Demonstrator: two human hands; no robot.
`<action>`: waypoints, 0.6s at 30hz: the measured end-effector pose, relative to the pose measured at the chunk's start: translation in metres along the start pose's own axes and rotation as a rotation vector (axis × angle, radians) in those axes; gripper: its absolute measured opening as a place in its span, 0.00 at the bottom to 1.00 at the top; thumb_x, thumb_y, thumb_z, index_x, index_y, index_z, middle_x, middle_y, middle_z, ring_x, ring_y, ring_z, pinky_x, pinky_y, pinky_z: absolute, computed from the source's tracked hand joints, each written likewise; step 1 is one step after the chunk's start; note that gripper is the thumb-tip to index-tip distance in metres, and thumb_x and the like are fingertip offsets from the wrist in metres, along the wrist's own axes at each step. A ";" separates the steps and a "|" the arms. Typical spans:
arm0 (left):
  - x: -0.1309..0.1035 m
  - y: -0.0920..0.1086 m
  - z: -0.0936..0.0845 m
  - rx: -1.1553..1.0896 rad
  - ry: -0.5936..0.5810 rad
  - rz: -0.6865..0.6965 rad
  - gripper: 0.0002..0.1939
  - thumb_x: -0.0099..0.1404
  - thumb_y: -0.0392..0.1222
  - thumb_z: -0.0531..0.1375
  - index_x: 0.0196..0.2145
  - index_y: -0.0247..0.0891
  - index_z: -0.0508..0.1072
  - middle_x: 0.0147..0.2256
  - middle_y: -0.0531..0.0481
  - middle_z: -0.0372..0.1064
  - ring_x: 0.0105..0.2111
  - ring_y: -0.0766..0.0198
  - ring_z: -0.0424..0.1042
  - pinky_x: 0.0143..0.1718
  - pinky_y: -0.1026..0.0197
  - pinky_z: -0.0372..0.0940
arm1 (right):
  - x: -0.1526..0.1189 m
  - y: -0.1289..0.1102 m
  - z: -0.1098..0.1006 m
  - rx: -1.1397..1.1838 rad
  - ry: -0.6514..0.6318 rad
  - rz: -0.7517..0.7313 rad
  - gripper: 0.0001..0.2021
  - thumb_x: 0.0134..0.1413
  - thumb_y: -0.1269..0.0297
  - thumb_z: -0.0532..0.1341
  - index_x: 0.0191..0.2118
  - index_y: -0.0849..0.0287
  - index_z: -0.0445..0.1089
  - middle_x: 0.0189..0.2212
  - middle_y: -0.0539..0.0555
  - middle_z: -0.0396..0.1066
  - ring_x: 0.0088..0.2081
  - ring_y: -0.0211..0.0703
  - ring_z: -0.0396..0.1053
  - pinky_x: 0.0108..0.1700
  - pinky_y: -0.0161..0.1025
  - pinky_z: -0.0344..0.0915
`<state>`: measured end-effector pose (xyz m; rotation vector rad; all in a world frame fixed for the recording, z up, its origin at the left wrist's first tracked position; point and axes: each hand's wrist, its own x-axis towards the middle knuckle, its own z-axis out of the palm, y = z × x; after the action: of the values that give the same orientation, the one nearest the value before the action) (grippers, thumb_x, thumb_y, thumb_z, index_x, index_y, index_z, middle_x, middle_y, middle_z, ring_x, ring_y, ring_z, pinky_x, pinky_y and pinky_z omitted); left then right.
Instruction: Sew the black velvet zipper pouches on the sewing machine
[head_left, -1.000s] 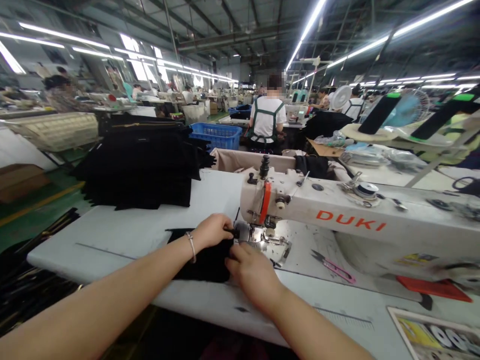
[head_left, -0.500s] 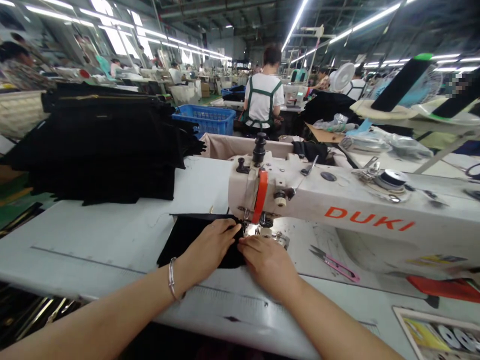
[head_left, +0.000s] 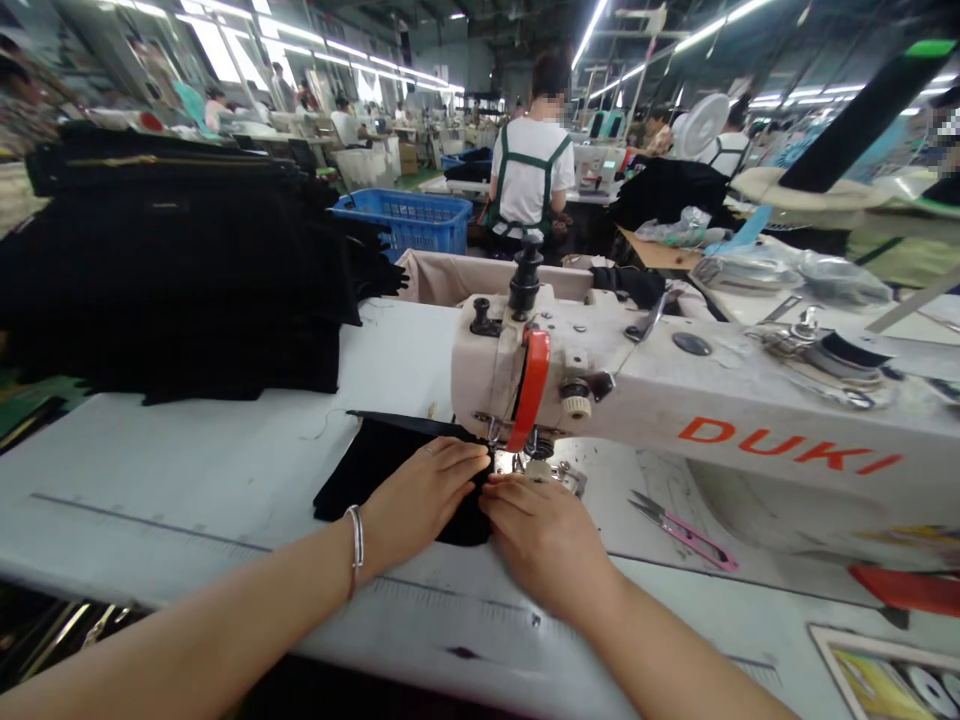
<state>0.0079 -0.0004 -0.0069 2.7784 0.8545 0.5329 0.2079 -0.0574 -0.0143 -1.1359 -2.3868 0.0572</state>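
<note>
A black fabric piece (head_left: pixel 367 460) lies on the machine bed, its right edge at the presser foot of the white sewing machine (head_left: pixel 615 370). My left hand (head_left: pixel 431 492) rests flat on top of it, fingers stretched towards the needle area. Beside it, my right hand (head_left: pixel 544 525) has its fingers bent over the fabric's near right edge, with the thumb hidden. Both sets of fingertips are close to the lit presser foot. The needle itself is hard to make out.
A tall stack of black fabric pieces (head_left: pixel 180 270) stands at the left of the table. Pink-handled thread snips (head_left: pixel 694 535) lie right of my right hand. Behind are a blue basket (head_left: pixel 420 220) and a person in a white shirt (head_left: pixel 532 170). A red object (head_left: pixel 907 588) lies far right.
The fabric has turned slightly clockwise at the presser foot, with both hands staying on it. The camera view has shifted a little.
</note>
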 end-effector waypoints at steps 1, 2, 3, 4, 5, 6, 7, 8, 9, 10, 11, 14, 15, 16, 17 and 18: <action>0.001 -0.002 0.000 -0.012 0.003 -0.003 0.16 0.72 0.32 0.50 0.55 0.33 0.67 0.55 0.40 0.68 0.57 0.55 0.66 0.60 0.47 0.61 | 0.001 0.000 0.000 0.005 -0.009 0.005 0.11 0.63 0.75 0.56 0.47 0.62 0.73 0.43 0.57 0.76 0.48 0.47 0.71 0.50 0.45 0.68; 0.002 -0.005 0.000 -0.029 0.001 -0.004 0.16 0.72 0.33 0.51 0.55 0.34 0.67 0.55 0.41 0.68 0.57 0.55 0.66 0.61 0.47 0.61 | 0.001 0.000 0.000 0.006 -0.018 0.007 0.11 0.63 0.74 0.56 0.47 0.62 0.73 0.44 0.57 0.76 0.48 0.48 0.71 0.50 0.45 0.68; 0.003 -0.007 0.000 -0.051 -0.005 -0.001 0.16 0.73 0.33 0.51 0.56 0.34 0.67 0.55 0.41 0.68 0.57 0.56 0.66 0.61 0.48 0.62 | 0.002 0.000 0.000 0.002 -0.024 0.010 0.11 0.64 0.74 0.56 0.47 0.62 0.73 0.44 0.57 0.76 0.48 0.48 0.71 0.50 0.45 0.68; 0.004 -0.010 -0.001 -0.073 -0.013 0.002 0.16 0.73 0.34 0.51 0.56 0.34 0.67 0.55 0.41 0.68 0.57 0.56 0.66 0.61 0.48 0.62 | 0.002 0.000 0.001 -0.005 -0.027 0.011 0.11 0.64 0.74 0.56 0.48 0.62 0.73 0.43 0.57 0.76 0.48 0.48 0.71 0.50 0.45 0.68; 0.004 -0.011 -0.001 -0.091 -0.019 0.005 0.16 0.73 0.35 0.52 0.56 0.35 0.67 0.55 0.42 0.68 0.57 0.56 0.66 0.61 0.48 0.62 | 0.002 0.000 0.001 -0.011 -0.028 0.009 0.11 0.63 0.74 0.56 0.48 0.62 0.73 0.43 0.57 0.76 0.48 0.48 0.71 0.49 0.45 0.68; 0.004 -0.012 -0.002 -0.104 -0.022 0.006 0.16 0.73 0.35 0.52 0.56 0.35 0.67 0.55 0.42 0.69 0.57 0.56 0.66 0.61 0.48 0.62 | 0.002 0.000 0.001 -0.016 -0.026 0.005 0.11 0.63 0.74 0.56 0.48 0.62 0.73 0.43 0.57 0.76 0.48 0.48 0.71 0.49 0.45 0.68; 0.004 -0.011 -0.002 -0.110 -0.022 0.004 0.16 0.73 0.35 0.51 0.56 0.35 0.67 0.55 0.42 0.69 0.57 0.56 0.66 0.61 0.48 0.62 | 0.002 -0.001 0.001 -0.018 -0.024 -0.003 0.11 0.63 0.74 0.56 0.47 0.62 0.73 0.42 0.57 0.76 0.48 0.47 0.71 0.49 0.45 0.68; 0.004 -0.010 -0.002 -0.108 -0.020 -0.001 0.16 0.73 0.34 0.51 0.56 0.35 0.67 0.55 0.41 0.68 0.57 0.56 0.66 0.61 0.47 0.62 | 0.001 -0.001 0.001 -0.019 -0.019 -0.014 0.11 0.63 0.74 0.56 0.47 0.62 0.73 0.42 0.57 0.76 0.48 0.47 0.71 0.49 0.45 0.68; 0.003 -0.008 -0.002 -0.101 -0.014 -0.005 0.16 0.72 0.34 0.51 0.56 0.34 0.67 0.55 0.41 0.68 0.57 0.56 0.66 0.61 0.47 0.61 | 0.001 -0.001 0.000 -0.018 -0.015 -0.025 0.11 0.64 0.74 0.56 0.47 0.62 0.73 0.42 0.57 0.76 0.48 0.47 0.71 0.49 0.45 0.68; 0.002 -0.005 -0.002 -0.094 -0.009 -0.008 0.16 0.72 0.33 0.51 0.56 0.34 0.67 0.56 0.41 0.68 0.57 0.56 0.66 0.61 0.47 0.61 | 0.001 -0.001 -0.001 -0.016 -0.014 -0.038 0.11 0.64 0.74 0.56 0.47 0.62 0.73 0.42 0.57 0.76 0.48 0.47 0.71 0.50 0.44 0.68; 0.002 -0.003 -0.001 -0.090 -0.003 -0.010 0.17 0.72 0.32 0.50 0.56 0.34 0.67 0.56 0.41 0.68 0.57 0.56 0.65 0.61 0.46 0.61 | 0.001 -0.001 -0.001 -0.013 -0.014 -0.047 0.11 0.64 0.74 0.55 0.47 0.62 0.73 0.41 0.57 0.76 0.48 0.46 0.71 0.50 0.44 0.68; 0.001 0.000 0.000 -0.096 0.007 -0.016 0.17 0.72 0.32 0.50 0.55 0.35 0.67 0.56 0.41 0.68 0.57 0.55 0.66 0.61 0.46 0.61 | 0.000 0.000 -0.002 -0.008 -0.016 -0.058 0.11 0.64 0.74 0.55 0.47 0.62 0.73 0.41 0.58 0.76 0.48 0.47 0.71 0.50 0.44 0.68; 0.000 -0.001 0.000 -0.104 0.008 -0.021 0.17 0.72 0.32 0.50 0.56 0.35 0.67 0.55 0.41 0.68 0.57 0.55 0.66 0.61 0.46 0.61 | 0.000 0.000 -0.002 -0.006 -0.019 -0.058 0.11 0.63 0.74 0.56 0.47 0.62 0.73 0.41 0.58 0.76 0.48 0.47 0.71 0.50 0.44 0.68; 0.000 -0.002 0.000 -0.112 0.007 -0.025 0.17 0.72 0.32 0.50 0.56 0.36 0.67 0.55 0.41 0.68 0.57 0.55 0.66 0.61 0.46 0.62 | 0.000 0.000 -0.002 -0.003 -0.021 -0.058 0.11 0.63 0.75 0.56 0.46 0.62 0.74 0.41 0.58 0.76 0.48 0.47 0.71 0.50 0.44 0.68; 0.001 -0.003 -0.001 -0.121 0.006 -0.027 0.17 0.72 0.33 0.51 0.56 0.36 0.67 0.55 0.42 0.68 0.57 0.55 0.66 0.60 0.46 0.62 | 0.000 0.000 -0.002 -0.001 -0.021 -0.058 0.11 0.62 0.75 0.56 0.45 0.62 0.74 0.41 0.58 0.76 0.48 0.47 0.71 0.50 0.44 0.68; 0.001 -0.004 -0.001 -0.128 0.003 -0.027 0.17 0.72 0.33 0.51 0.56 0.36 0.67 0.55 0.42 0.68 0.57 0.55 0.66 0.60 0.46 0.62 | 0.000 0.000 -0.002 0.001 -0.022 -0.056 0.11 0.62 0.75 0.56 0.45 0.62 0.74 0.41 0.58 0.76 0.47 0.47 0.71 0.50 0.44 0.68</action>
<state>0.0062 0.0029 -0.0069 2.6475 0.8276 0.5662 0.2089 -0.0583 -0.0123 -1.0728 -2.4364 0.0518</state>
